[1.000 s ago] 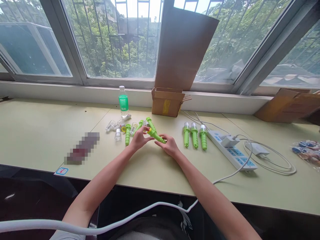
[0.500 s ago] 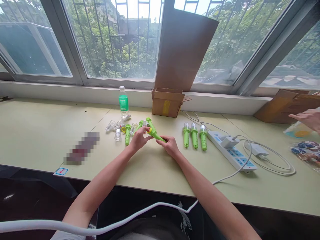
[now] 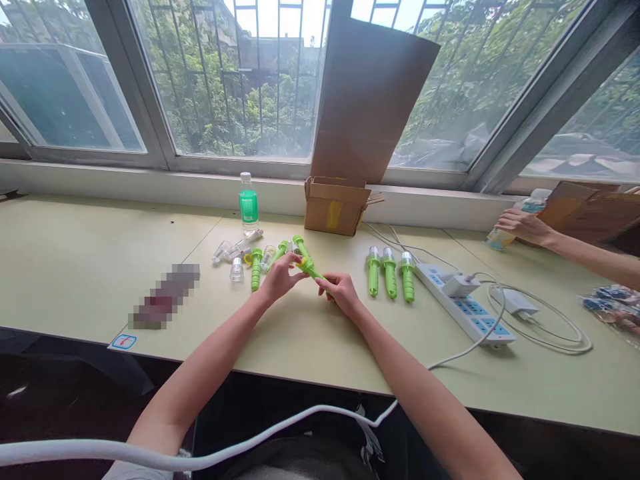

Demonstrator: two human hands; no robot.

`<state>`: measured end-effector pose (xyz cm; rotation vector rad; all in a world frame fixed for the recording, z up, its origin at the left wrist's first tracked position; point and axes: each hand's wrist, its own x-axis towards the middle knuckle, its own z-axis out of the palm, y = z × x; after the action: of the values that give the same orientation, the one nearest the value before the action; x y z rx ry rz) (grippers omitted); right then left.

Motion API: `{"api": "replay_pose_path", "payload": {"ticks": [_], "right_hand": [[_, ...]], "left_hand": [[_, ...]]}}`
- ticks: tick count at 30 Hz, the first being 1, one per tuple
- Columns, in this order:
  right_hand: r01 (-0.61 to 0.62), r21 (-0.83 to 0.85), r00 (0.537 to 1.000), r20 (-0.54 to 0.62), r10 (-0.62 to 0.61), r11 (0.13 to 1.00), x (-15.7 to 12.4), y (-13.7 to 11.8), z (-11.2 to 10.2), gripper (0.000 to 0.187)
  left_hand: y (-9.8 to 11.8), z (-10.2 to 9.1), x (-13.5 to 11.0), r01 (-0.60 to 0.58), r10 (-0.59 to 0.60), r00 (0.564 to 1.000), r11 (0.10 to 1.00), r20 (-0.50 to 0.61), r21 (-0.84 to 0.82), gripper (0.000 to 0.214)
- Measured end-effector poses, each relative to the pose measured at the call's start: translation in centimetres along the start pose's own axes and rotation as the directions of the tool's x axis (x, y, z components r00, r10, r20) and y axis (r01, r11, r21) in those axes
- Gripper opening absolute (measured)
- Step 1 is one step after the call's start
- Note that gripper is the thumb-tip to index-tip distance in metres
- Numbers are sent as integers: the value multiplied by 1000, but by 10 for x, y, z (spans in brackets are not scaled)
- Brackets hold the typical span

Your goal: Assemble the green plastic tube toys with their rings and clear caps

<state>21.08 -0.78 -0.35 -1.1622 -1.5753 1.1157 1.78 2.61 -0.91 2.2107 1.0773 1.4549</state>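
Between my two hands is a green plastic handle (image 3: 311,268) with yellow at its upper end. My left hand (image 3: 281,277) pinches the yellow end, and my right hand (image 3: 340,292) grips the narrow lower end. Just beyond my left hand lie more green pieces, among them a ribbed green handle (image 3: 256,269) beside a yellow ring (image 3: 247,258). Clear plastic caps (image 3: 237,270) are scattered to their left. On the right, three green handles with clear tops, one of them a green handle (image 3: 390,275), lie in a row.
A water bottle (image 3: 249,205) and a cardboard box (image 3: 334,208) stand along the window side. A power strip (image 3: 465,303) with looping white cables lies at right. Another person's hand (image 3: 525,225) holds a bottle (image 3: 535,200) at far right. A white cable (image 3: 250,443) crosses before my body.
My hands stay almost in place, with my right fingers shifted slightly along the green handle. The other person's hand has come further in from the right, now holding a bottle.
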Motion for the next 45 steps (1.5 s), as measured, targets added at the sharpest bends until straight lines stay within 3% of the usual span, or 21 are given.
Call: {"api": "replay_pose_path", "payload": {"ticks": [10,19,21,24,27,30,34,40,45], "right_hand": [[-67,75,997,28,65,995,4,8,-2,35],[-108,105,988,120,95,989,5,4,-6,37],[-82,42,989,125,77,996,5,4,-5,38],[28,-193,999,47,-19,981,4,6,-1,40],[141,-453,979,-67,-191,880,4,8,4,38],[153,-548,967,-90,-239,823,4,10,5,35],[130,-492,975,-95,-202,861,4,10,3,35],[16,-172,999,-33,-22,985,4,10,1,37],[21,-148,1000,-10,-22,989,4,6,1,42]], "left_hand": [[-1,0,-1,-52,52,998,998,-17,39,27],[-2,0,-1,-85,86,996,992,-8,92,30],[-3,1,-3,-88,90,996,989,-10,121,28],[-5,0,-5,-80,82,997,983,-4,165,27],[-6,-1,-6,-72,77,997,977,-12,202,26],[-3,-2,-6,-71,80,996,969,-30,236,25],[2,-3,-6,-72,80,997,962,-20,264,26],[2,0,-4,-90,85,996,979,34,184,36],[1,0,-5,-95,89,995,971,36,222,36]]}}
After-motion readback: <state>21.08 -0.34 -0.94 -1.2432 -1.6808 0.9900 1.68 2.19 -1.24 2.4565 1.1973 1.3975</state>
